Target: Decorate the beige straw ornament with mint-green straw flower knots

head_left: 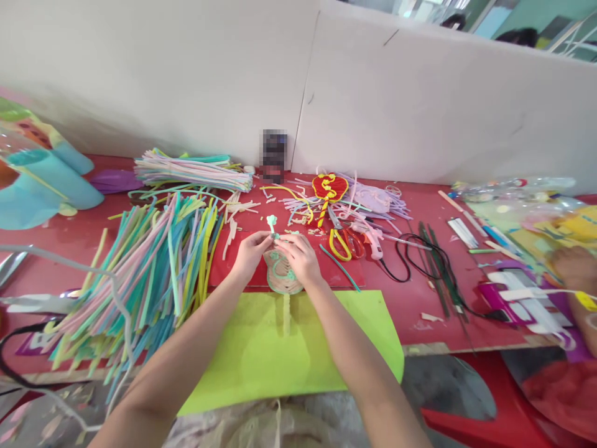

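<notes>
On the red table (420, 205), a small green-trimmed fan (283, 277) sits between both hands; the left hand (250, 252) and right hand (301, 256) pinch its top. Pastel strips (153, 274) lie left, scissors (344, 242) right.

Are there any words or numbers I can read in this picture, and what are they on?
None can be read.
The red and yellow ornament on the red table bears a yellow curly sign, not a readable word.
The dark box by the wall is blurred out.
The packets at the right are too blurry to read.
The fan-shaped piece under the left hand and right hand shows green curls, no letters.
</notes>
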Demonstrator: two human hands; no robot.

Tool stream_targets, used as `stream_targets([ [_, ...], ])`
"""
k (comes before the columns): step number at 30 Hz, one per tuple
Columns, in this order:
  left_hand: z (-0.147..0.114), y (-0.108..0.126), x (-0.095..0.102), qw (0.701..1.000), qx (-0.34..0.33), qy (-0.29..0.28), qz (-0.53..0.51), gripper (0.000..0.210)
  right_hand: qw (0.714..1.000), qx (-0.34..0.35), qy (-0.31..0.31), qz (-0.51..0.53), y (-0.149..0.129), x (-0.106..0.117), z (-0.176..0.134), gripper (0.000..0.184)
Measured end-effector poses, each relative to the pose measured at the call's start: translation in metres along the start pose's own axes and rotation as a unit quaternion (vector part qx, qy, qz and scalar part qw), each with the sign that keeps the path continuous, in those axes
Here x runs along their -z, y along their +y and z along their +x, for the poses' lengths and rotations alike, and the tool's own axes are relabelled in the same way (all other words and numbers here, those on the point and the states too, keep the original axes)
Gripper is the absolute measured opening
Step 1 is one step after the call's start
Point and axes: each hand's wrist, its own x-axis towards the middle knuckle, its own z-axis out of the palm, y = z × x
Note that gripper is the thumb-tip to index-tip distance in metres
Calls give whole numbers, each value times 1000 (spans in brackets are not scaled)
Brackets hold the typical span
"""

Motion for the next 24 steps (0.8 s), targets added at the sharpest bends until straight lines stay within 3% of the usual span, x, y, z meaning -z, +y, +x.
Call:
stream_targets([
  [3, 4, -1, 3, 999, 2, 32, -11, 31, 998, -53, 34, -11, 7, 20, 6, 25],
  [5, 6, -1, 4, 999, 8, 49, -21, 31, 978, -164, 102, -83, 21, 43, 6, 25],
  [7, 7, 0, 4, 998, 12, 53, -34, 31, 931, -290, 98, -201, 37, 65, 3, 22],
  [10, 8, 0, 3, 997, 22, 47, -50, 30, 846, -425, 10, -321, 59, 85, -7, 25],
  [12, 8, -1, 4, 998, 22, 43, -48, 29, 829, -439, -34, -345, 68, 88, -12, 34],
  [17, 10, -1, 7, 999, 14, 49, -15, 36, 822, -437, -80, -357, 82, 83, -6, 48],
  [21, 7, 9, 3, 999, 16, 37, -35, 32, 804, -501, -123, -296, 93, 91, 2, 46],
  [24, 3, 20, -5, 997, 30, 35, -67, 30, 812, -506, -112, -269, 100, 101, 1, 42],
])
